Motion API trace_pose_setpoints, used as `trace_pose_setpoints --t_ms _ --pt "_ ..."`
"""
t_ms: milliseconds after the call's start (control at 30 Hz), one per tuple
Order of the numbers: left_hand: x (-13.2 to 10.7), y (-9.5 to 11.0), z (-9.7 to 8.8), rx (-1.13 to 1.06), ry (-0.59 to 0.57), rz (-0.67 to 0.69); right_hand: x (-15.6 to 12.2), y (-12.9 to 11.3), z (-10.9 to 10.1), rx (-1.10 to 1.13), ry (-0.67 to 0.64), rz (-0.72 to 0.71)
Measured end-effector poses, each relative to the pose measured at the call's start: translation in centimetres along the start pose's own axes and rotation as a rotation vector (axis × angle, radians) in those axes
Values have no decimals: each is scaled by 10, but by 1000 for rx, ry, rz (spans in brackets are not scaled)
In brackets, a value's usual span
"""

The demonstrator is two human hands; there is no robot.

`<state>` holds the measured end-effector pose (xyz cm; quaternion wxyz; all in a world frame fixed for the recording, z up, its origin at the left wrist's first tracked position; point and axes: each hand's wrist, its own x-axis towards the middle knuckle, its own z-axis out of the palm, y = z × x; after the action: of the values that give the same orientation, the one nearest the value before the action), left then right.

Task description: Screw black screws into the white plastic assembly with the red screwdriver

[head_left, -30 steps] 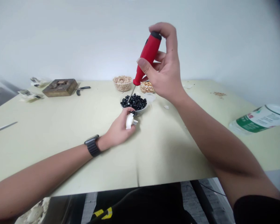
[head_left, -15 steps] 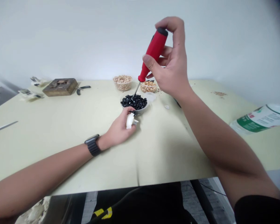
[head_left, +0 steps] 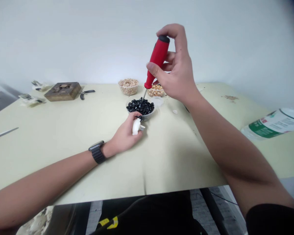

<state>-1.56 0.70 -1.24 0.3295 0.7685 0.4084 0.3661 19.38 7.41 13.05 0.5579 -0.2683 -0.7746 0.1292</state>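
My right hand (head_left: 177, 70) is closed around a red screwdriver (head_left: 157, 55) with a black end cap. One finger rests on top of the cap. The metal shaft slants down, its tip among small black pieces (head_left: 139, 106) in a clear plastic tub (head_left: 150, 115). Just in front of the tub, my left hand (head_left: 124, 133) grips a white plastic plug (head_left: 136, 126) with prongs pointing right. Near the left fingertips, a small black bit (head_left: 139, 117) shows, and I cannot tell whether it is held.
Behind stand a tub of pale pieces (head_left: 128, 87) and a tub of brass-coloured pieces (head_left: 155, 91). Farther left are a metal block (head_left: 63, 91), black-handled pliers (head_left: 87, 93) and scissors (head_left: 5, 133). A labelled plastic bottle (head_left: 274, 125) lies at the right.
My right hand and the screwdriver have moved slightly left and down, and the shaft's tip has shifted a little right within the tub. My left hand stays in place with the plug.
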Motion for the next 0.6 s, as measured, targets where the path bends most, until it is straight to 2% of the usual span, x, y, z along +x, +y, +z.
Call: trace_pose_setpoints --t_ms 267,433,600 --pt "0 1 0 0 -10 -23 5 -1 -3 41 47 -82" --pt "-1 -1 -1 -2 -6 -9 10 -14 -12 -113 23 -58" --pt "-1 -2 0 -8 -5 -10 -1 -22 -2 -31 28 -51"
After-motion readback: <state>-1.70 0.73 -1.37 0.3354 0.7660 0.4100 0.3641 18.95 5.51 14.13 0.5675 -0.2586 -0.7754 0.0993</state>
